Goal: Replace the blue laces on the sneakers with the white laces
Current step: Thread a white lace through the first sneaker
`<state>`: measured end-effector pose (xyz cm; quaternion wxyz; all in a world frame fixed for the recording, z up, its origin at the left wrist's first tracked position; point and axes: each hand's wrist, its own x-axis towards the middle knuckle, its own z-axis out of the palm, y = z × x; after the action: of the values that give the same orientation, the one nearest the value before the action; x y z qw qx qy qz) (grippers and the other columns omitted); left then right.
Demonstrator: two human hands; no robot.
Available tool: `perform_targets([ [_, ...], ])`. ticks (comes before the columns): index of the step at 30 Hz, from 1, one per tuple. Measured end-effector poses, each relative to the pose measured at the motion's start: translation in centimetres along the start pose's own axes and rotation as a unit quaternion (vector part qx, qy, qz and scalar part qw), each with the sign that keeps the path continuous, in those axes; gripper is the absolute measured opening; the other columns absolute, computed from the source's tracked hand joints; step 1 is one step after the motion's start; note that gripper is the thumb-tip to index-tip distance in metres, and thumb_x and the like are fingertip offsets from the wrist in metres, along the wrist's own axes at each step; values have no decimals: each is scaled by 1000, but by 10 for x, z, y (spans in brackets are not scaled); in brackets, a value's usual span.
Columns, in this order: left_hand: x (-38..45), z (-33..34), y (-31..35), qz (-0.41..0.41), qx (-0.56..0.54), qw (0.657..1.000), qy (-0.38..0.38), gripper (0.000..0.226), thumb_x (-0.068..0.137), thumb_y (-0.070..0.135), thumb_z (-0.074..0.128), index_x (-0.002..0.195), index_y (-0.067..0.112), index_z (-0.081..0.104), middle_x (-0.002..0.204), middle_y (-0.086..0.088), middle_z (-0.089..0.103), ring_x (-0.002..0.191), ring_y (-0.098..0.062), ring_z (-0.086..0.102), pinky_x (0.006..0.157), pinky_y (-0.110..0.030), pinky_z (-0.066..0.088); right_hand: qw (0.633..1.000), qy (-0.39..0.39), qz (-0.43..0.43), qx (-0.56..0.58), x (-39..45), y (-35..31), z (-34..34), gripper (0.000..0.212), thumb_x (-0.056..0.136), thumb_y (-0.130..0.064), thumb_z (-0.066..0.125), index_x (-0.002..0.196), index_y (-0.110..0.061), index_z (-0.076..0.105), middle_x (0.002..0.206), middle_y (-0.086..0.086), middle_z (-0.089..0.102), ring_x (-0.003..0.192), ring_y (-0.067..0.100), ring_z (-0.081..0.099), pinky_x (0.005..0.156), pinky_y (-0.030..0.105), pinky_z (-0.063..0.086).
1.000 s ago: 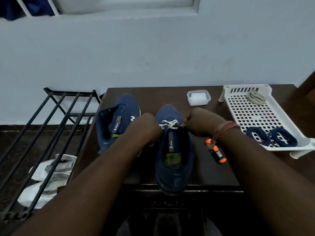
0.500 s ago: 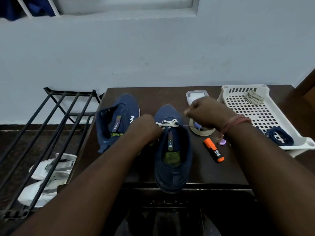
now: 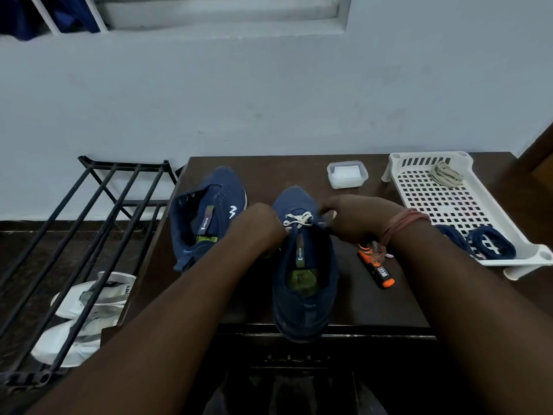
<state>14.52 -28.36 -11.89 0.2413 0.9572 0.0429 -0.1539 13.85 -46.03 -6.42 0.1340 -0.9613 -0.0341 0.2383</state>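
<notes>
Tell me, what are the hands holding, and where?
Both hands, left and right, hold the white lace at the front eyelets of the near sneaker, one on each side.

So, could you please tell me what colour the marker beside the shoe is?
The marker is orange and black, seen in the head view.

table (image 3: 269,172) dark wood | on it: 2 sneakers (image 3: 303,265) | tub (image 3: 347,174) | tray (image 3: 505,232) | marker (image 3: 378,269)

The scene is dimly lit; the wall (image 3: 269,94) is rendered bluish, foreground arms are underexposed, and edges are bowed.
</notes>
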Motion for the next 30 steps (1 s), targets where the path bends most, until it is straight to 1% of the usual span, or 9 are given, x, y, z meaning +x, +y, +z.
perform_targets([
  [4,-4,-3,4,-23,-3,1000,-16,26,96,16,54,109,0,68,111,-14,68,106,-34,65,79,-35,52,998,-35,12,-47,6,-1,4,26,100,-20,45,103,0,63,87,6,54,83,23,50,73,29,40],
  [8,-12,-13,13,-48,-45,997,-34,25,97,8,57,119,-1,65,121,-18,65,112,-35,62,90,-40,52,996,-73,44,-32,-4,-2,-1,26,101,-15,42,113,0,61,102,11,55,89,23,50,67,32,44],
  [11,-8,-12,12,-47,-74,996,-12,31,92,2,61,122,-4,58,118,-22,65,112,-39,62,89,-41,50,999,-45,25,3,-2,-1,-3,23,100,-19,49,113,-3,62,110,12,65,85,24,61,61,28,38],
  [13,-9,-12,9,-39,-110,993,-2,33,90,22,69,115,1,64,106,-16,69,97,-32,67,79,-37,54,998,-33,45,26,3,4,-1,36,101,-39,45,89,-10,63,89,9,65,68,16,56,57,27,38],
  [15,-8,-15,6,-42,-114,993,2,43,89,43,71,101,1,73,97,-15,72,87,-29,68,73,-35,52,997,-27,55,55,7,9,0,39,99,-43,49,71,-15,54,74,4,56,61,13,49,55,26,39],
  [20,-7,-23,-4,-43,-63,996,53,37,87,34,71,87,-2,73,84,-16,71,82,-30,69,67,-38,53,995,-24,72,57,8,12,-2,33,98,-29,53,67,-19,45,72,0,48,59,11,43,50,24,33],
  [23,-6,-26,-8,-58,-11,996,64,32,86,30,66,68,4,61,61,-7,51,68,-28,61,51,-27,35,994,-16,87,61,6,14,-2,34,98,-21,50,65,-18,42,71,0,45,58,11,41,49,23,31],
  [27,-12,-25,-8,-52,25,992,109,37,88,28,66,60,12,47,61,-2,48,76,-29,60,70,-32,45,994,48,99,5,1,18,-1,28,96,-16,50,69,-11,49,90,10,55,84,26,57,69,25,39],
  [30,-12,-22,-8,-44,52,991,118,37,88,20,64,58,13,45,62,-5,52,81,-32,67,68,-30,42,994,57,81,-43,0,15,-1,24,98,-17,46,99,-3,65,112,14,64,107,30,61,79,28,43],
])
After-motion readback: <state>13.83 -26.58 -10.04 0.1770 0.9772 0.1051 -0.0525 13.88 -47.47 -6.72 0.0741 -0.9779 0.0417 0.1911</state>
